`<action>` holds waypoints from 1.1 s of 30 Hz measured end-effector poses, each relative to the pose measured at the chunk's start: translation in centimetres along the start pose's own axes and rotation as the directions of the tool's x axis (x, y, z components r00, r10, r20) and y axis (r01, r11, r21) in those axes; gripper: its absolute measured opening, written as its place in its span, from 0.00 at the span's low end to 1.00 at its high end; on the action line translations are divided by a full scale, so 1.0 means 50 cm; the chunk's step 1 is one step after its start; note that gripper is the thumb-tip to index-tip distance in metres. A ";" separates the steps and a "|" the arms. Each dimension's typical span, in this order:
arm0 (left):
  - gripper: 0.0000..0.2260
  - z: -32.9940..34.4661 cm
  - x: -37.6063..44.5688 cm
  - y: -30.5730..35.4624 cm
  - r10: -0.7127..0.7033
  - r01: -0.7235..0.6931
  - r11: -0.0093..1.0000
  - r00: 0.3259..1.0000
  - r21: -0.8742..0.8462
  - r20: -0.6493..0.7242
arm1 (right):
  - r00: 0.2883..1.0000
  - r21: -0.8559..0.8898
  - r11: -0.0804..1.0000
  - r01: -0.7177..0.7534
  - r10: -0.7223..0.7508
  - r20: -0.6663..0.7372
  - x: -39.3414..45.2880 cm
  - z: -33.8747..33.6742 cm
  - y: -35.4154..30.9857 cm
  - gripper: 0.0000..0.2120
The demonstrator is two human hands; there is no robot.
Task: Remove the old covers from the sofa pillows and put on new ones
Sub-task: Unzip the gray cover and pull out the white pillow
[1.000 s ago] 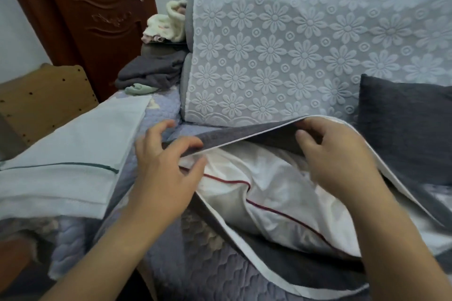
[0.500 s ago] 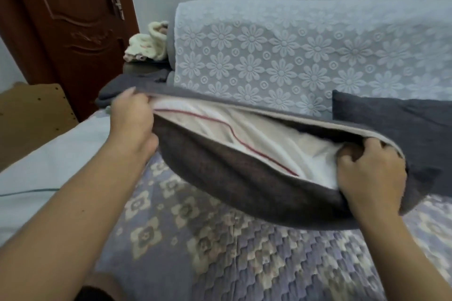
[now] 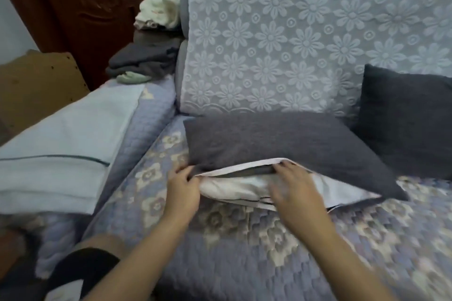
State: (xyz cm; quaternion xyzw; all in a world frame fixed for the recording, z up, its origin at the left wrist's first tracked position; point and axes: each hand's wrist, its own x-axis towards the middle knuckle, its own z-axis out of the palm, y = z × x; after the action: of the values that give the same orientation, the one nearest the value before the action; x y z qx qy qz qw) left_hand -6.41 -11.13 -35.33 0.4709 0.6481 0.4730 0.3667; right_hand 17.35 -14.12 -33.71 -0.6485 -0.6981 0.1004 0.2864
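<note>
Dark grey cover (image 3: 281, 144) lying flat on the sofa seat (image 3: 244, 252) at centre frame, open edge turned toward the camera, white pillow (image 3: 234, 188) showing inside the opening. Left hand (image 3: 182, 193) at lower centre, fingers curled and pinching the left corner of the cover's open edge, touching the pillow's end. Right hand (image 3: 296, 190) just right of it, blurred, fingertips at the upper lip of the opening and palm over the pillow; grip or mere touch not clear enough to tell. Pale lining of the cover visible along the lip and spreading out to the right under the grey flap.

Second dark grey pillow (image 3: 406, 120) propped upright at right of frame against the lace-covered sofa back (image 3: 293, 44), close beside the cover's far right corner. Folded white cover with a dark green stripe (image 3: 63, 144) resting on the sofa arm at left of frame, well apart from the hands. Pile of dark grey cloth (image 3: 144, 58) at upper left of centre, a cream cloth bundle (image 3: 159, 10) above it, brown door (image 3: 80, 7) behind both.
</note>
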 end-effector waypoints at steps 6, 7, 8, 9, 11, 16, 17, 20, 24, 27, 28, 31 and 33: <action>0.16 -0.002 -0.031 -0.032 -0.242 0.170 0.912 0.958 -0.373 -0.155 | 0.977 -0.026 0.998 -0.065 0.058 -0.204 -0.041 0.064 -0.100 0.07; 0.15 -0.005 -0.041 -0.024 -0.191 0.115 0.931 0.963 -0.347 -0.192 | 0.979 -0.033 0.992 -0.122 0.115 -0.167 -0.042 0.071 -0.115 0.09; 0.13 -0.011 -0.042 -0.022 -0.140 0.075 0.957 0.966 -0.279 -0.219 | 0.984 -0.008 0.987 -0.161 0.160 -0.077 -0.042 0.087 -0.130 0.10; 0.11 -0.013 -0.047 -0.016 -0.128 0.076 0.971 0.967 -0.229 -0.222 | 0.980 0.041 0.979 -0.198 0.198 0.009 -0.045 0.104 -0.142 0.10; 0.12 -0.021 -0.045 -0.005 -0.093 0.056 0.975 0.982 -0.215 -0.167 | 0.945 0.311 0.893 -0.326 0.299 0.132 -0.043 0.131 -0.168 0.08; 0.14 -0.031 -0.059 0.019 -0.008 0.078 0.931 0.981 -0.356 0.194 | 0.733 0.842 -0.008 -0.540 0.488 0.474 -0.024 0.130 -0.202 0.08; 0.13 -0.032 -0.059 0.018 -0.016 0.107 0.924 0.970 -0.367 0.243 | 0.696 0.821 -0.098 -0.563 0.479 0.534 -0.025 0.122 -0.204 0.08; 0.11 -0.029 -0.037 0.001 -0.098 0.214 0.913 0.942 -0.348 0.320 | 0.612 0.711 -0.283 -0.643 0.368 0.700 -0.040 0.100 -0.204 0.16; 0.11 -0.019 -0.024 0.003 -0.173 0.304 0.911 0.895 -0.278 0.411 | 0.563 0.700 -0.307 -0.645 0.429 0.706 -0.030 0.095 -0.198 0.15; 0.12 -0.012 -0.023 0.002 -0.200 0.291 0.937 0.901 -0.194 0.386 | 0.565 0.777 -0.214 -0.592 0.577 0.590 -0.008 0.110 -0.192 0.05; 0.10 -0.013 -0.019 -0.004 -0.196 0.267 0.949 0.916 -0.166 0.351 | 0.584 0.805 -0.185 -0.564 0.599 0.548 -0.005 0.113 -0.193 0.06; 0.11 -0.020 0.005 -0.022 -0.186 0.212 0.970 0.962 -0.121 0.199 | 0.642 0.872 -0.104 -0.479 0.636 0.429 -0.011 0.110 -0.190 0.04; 0.10 -0.019 0.028 -0.033 -0.155 0.160 0.986 0.982 -0.042 0.104 | 0.664 0.877 -0.084 -0.472 0.621 0.416 -0.027 0.096 -0.173 0.07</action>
State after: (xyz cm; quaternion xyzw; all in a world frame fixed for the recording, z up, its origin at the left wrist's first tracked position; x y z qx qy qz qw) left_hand -8.11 -10.22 -36.67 0.4321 0.6520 0.4344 0.4467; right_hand 7.47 -15.54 -33.55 -0.5505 -0.1285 0.5733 0.5931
